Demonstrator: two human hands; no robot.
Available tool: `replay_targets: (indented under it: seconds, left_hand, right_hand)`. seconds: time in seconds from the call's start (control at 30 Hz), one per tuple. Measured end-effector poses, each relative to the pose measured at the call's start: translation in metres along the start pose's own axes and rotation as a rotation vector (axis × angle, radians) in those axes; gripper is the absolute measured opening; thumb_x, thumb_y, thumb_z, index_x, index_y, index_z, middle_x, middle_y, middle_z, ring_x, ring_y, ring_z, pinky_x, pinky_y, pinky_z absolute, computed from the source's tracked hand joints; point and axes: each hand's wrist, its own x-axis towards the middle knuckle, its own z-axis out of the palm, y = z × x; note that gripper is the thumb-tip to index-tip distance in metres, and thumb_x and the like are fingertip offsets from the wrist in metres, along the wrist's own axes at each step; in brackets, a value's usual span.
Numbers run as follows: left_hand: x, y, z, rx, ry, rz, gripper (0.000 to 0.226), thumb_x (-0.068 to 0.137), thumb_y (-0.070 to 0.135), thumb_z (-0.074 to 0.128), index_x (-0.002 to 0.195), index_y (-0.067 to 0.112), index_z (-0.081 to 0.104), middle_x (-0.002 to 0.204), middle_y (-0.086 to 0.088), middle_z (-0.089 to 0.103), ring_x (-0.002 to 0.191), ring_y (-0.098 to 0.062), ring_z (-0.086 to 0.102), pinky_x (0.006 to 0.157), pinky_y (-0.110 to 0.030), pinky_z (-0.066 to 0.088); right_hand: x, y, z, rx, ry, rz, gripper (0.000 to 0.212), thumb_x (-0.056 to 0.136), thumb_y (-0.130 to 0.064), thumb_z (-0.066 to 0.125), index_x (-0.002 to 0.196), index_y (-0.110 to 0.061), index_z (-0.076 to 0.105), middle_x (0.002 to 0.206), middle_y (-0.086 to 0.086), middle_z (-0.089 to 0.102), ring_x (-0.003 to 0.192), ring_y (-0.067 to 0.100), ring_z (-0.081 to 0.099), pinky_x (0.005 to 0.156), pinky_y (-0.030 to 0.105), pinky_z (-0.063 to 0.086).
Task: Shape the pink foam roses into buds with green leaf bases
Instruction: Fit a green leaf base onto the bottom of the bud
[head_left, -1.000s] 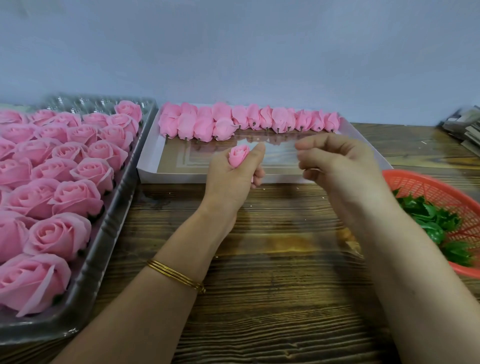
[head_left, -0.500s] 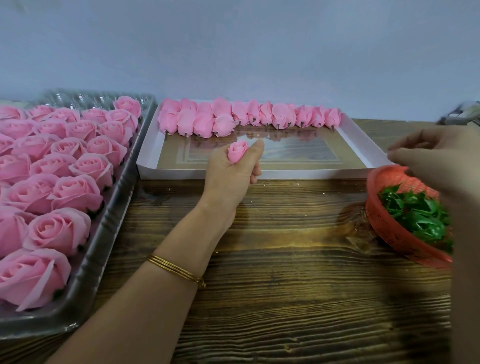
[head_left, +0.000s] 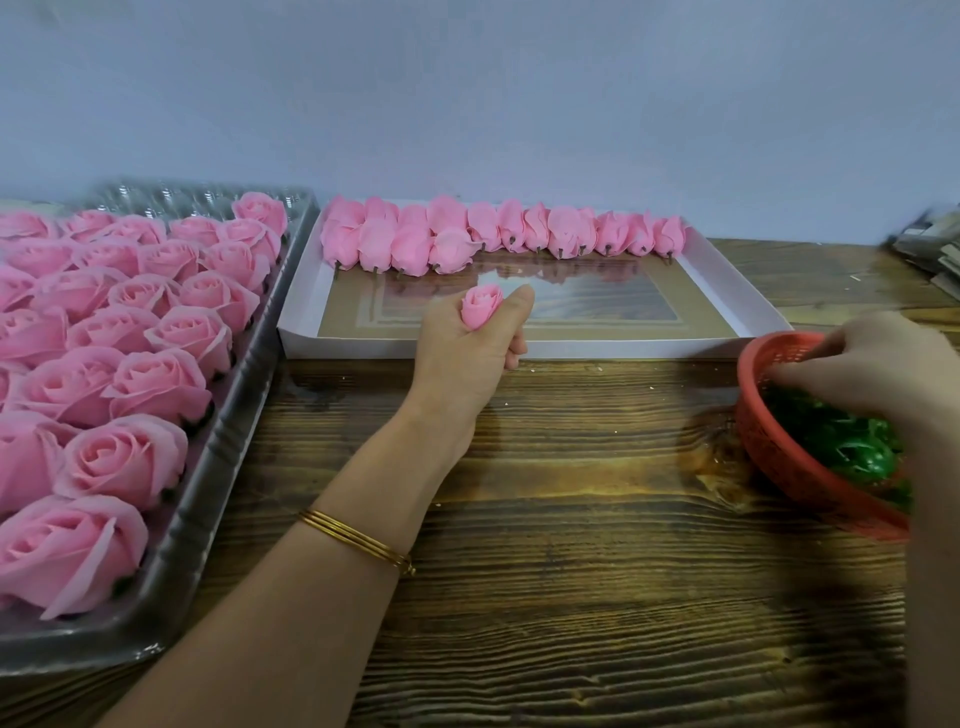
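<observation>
My left hand (head_left: 467, 348) grips a small pink rose bud (head_left: 481, 306) upright in its fist, in front of the white tray (head_left: 727, 291). Only the bud's top shows above my fingers. My right hand (head_left: 872, 369) reaches down into the red basket (head_left: 779, 457) at the right, fingers curled among the green leaf bases (head_left: 852, 447); the fingertips are blurred, so I cannot tell if they hold a leaf. Finished pink buds (head_left: 498, 234) lie in rows along the far side of the white tray. Open pink foam roses (head_left: 124, 358) fill the clear plastic tray (head_left: 208, 493) on the left.
All of this sits on a dark wooden table (head_left: 571, 571). A stack of blurred papers or packets (head_left: 930, 244) lies at the far right edge. A pale wall stands behind the trays.
My right hand left the bud, swung right and went down into the red basket. My left hand kept holding the bud in nearly the same place.
</observation>
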Motion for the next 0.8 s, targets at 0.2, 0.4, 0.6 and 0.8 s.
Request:
replay_targets:
  seconds: [0.2, 0.4, 0.6, 0.8]
  left_hand:
    - [0.0003, 0.0002, -0.0011, -0.010, -0.001, 0.002, 0.032, 0.092, 0.024, 0.066, 0.062, 0.022, 0.057, 0.054, 0.007, 0.057, 0.050, -0.004, 0.050, 0.049, -0.015, 0.042]
    - [-0.0002, -0.0003, -0.0003, -0.012, -0.002, 0.007, 0.031, 0.092, 0.023, 0.066, 0.063, 0.021, 0.056, 0.054, 0.007, 0.056, 0.049, -0.003, 0.050, 0.048, -0.014, 0.041]
    - [0.0001, 0.0001, -0.0004, -0.010, -0.003, -0.004, 0.029, 0.092, 0.024, 0.066, 0.065, 0.020, 0.056, 0.054, 0.007, 0.057, 0.050, -0.003, 0.050, 0.049, -0.014, 0.042]
    - [0.0001, -0.0003, -0.0006, -0.006, -0.004, -0.003, 0.029, 0.091, 0.024, 0.067, 0.064, 0.021, 0.057, 0.053, 0.008, 0.057, 0.049, -0.003, 0.050, 0.049, -0.015, 0.043]
  right_hand:
    - [-0.0071, -0.0080, 0.0009, -0.009, -0.116, -0.021, 0.024, 0.085, -0.032, 0.067, 0.076, -0.010, 0.068, 0.070, 0.010, 0.064, 0.067, 0.027, 0.059, 0.059, 0.033, 0.045]
    - [-0.0100, -0.0111, 0.0042, 0.014, -0.094, -0.033, 0.018, 0.082, -0.027, 0.066, 0.078, -0.009, 0.068, 0.072, 0.012, 0.064, 0.069, 0.030, 0.060, 0.075, 0.041, 0.054]
    - [-0.0063, -0.0105, 0.0082, -0.009, -0.081, -0.027, 0.019, 0.082, -0.026, 0.065, 0.077, -0.008, 0.067, 0.072, 0.014, 0.064, 0.069, 0.031, 0.060, 0.074, 0.042, 0.055]
    - [-0.0049, -0.0093, 0.0092, 0.017, -0.009, -0.046, 0.009, 0.080, -0.018, 0.066, 0.075, -0.010, 0.070, 0.070, 0.012, 0.064, 0.068, 0.032, 0.061, 0.069, 0.039, 0.053]
